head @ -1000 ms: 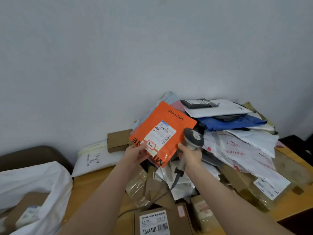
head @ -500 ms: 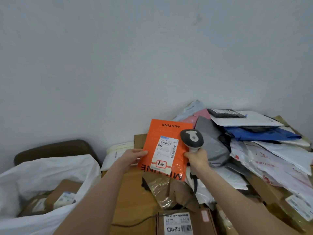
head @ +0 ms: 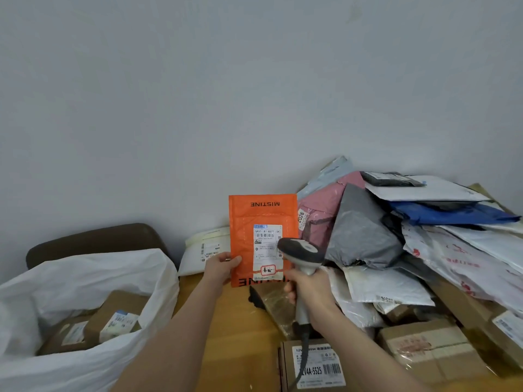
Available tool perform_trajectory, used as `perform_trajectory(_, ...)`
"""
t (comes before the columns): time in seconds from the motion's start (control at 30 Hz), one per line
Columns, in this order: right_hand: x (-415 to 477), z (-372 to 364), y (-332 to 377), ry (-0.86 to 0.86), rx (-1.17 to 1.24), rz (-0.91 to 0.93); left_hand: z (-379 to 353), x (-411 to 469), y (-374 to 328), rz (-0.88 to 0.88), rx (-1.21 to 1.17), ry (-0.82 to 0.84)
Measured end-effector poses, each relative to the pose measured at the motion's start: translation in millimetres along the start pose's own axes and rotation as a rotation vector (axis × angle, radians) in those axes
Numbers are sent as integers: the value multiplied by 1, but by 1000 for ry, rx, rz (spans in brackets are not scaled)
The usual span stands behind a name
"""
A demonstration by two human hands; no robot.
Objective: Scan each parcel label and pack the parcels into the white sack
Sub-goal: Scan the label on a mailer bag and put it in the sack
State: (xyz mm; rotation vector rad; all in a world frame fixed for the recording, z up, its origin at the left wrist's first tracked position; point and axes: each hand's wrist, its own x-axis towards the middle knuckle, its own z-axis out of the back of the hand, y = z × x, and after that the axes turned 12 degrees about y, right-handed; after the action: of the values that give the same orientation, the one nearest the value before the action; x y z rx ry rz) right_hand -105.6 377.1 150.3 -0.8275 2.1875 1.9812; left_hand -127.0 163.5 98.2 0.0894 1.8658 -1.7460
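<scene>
Hold orange parcel pinched upright in left hand, label flat and steady, aiming scanner gripped in right hand squarely at its barcode.

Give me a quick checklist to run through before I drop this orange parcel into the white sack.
1. Label toward scanner: ok. The white label on the orange parcel faces the head of the scanner, which sits at the label's right edge.
2. Scan registered: cannot tell. No beam or indicator light shows.
3. Grip on parcel: ok. The left hand pinches its lower left edge, thumb on the front.
4. Scanner secure: ok. The right hand grips the handle.
5. Sack mouth open: ok. The white sack gapes at the left, with brown boxes lying low inside.
</scene>
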Motion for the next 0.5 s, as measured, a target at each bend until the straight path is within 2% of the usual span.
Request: perform_trajectory(0.5,-14,-19,2,10,-58,-58,12,3,18,24,-36,-44)
